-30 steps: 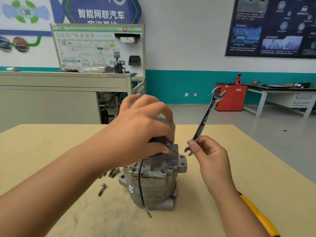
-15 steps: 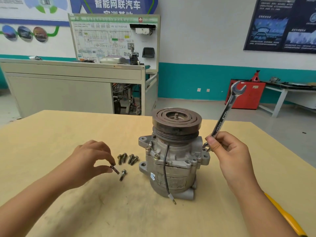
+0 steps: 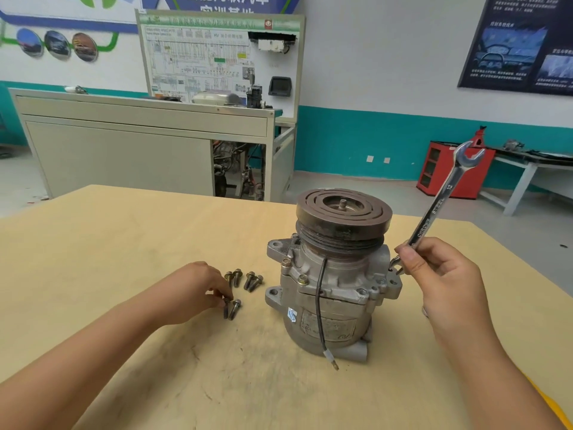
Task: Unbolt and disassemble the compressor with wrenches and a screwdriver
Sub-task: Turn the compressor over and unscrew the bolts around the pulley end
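1. Your left hand [image 3: 198,290] is curled palm-down on the table [image 3: 124,243], its fingertips pinching the head end of one bolt [image 3: 226,309] that lies flat on the wood.
2. Your right hand [image 3: 443,274] is wrapped round the lower shank of a wrench [image 3: 440,200]. Thumb and fingers are closed on it, and it tilts up and to the right.
3. The wrench's open end points upward, clear of everything. Its ring end shows just below your thumb, right beside the compressor's right mounting ear; you cannot tell whether they touch. A "12" is stamped on the shank.
4. The compressor [image 3: 335,283] stands upright on the table between your two hands, nearer the right one.
5. Its body is grey cast metal with mounting ears, a worn label and a small blue sticker on the front.
6. A dark, grooved pulley [image 3: 342,212] caps it, with a short threaded stub in the centre.
7. A black wire [image 3: 317,293] hangs down the front, its terminal end reaching the tabletop.
8. Two bolt heads show seated on the left side of the flange.
9. Count: six loose bolts [image 3: 245,279] left of the compressor, four clustered farther out and two nearer you, the pinched one included. There is one wrench and one compressor.
10. A yellow object [image 3: 555,411] shows partly beneath your right forearm.
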`<state>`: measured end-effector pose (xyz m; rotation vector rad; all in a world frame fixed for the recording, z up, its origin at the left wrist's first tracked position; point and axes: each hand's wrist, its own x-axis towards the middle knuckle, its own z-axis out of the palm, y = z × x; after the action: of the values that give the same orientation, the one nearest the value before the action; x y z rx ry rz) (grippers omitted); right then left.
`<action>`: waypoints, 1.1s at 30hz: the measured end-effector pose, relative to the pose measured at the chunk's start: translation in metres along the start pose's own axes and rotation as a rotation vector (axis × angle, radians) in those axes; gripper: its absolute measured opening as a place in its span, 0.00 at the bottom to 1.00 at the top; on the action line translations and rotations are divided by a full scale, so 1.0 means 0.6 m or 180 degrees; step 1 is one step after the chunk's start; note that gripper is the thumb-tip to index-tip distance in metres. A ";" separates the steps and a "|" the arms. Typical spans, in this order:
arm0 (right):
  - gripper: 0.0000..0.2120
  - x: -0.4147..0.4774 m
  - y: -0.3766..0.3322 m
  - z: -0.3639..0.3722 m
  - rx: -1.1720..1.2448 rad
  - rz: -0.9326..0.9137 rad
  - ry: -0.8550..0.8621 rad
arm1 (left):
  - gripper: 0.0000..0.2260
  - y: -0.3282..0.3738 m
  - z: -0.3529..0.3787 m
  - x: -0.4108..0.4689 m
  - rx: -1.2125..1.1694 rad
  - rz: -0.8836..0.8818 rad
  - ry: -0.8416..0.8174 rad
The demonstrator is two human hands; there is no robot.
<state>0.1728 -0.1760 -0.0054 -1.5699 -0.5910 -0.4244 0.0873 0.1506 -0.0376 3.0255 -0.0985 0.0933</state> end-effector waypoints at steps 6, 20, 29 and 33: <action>0.09 -0.002 -0.003 0.001 -0.0002 -0.0010 0.0006 | 0.11 0.001 0.005 -0.002 -0.0027 0.0025 0.0020; 0.10 -0.001 -0.007 0.001 0.0021 -0.0056 0.0033 | 0.09 0.017 -0.017 -0.016 -0.0148 -0.0242 0.0376; 0.17 -0.004 -0.022 0.007 0.0270 0.0025 -0.0167 | 0.44 0.112 -0.066 0.014 -0.1913 0.0445 0.0650; 0.12 -0.007 -0.028 0.008 0.0252 0.0107 -0.0293 | 0.48 0.151 -0.070 0.041 -0.1474 0.0783 0.0507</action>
<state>0.1589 -0.1712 0.0049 -1.5274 -0.6435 -0.3011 0.1034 0.0641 0.0157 2.5214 -0.4152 0.2881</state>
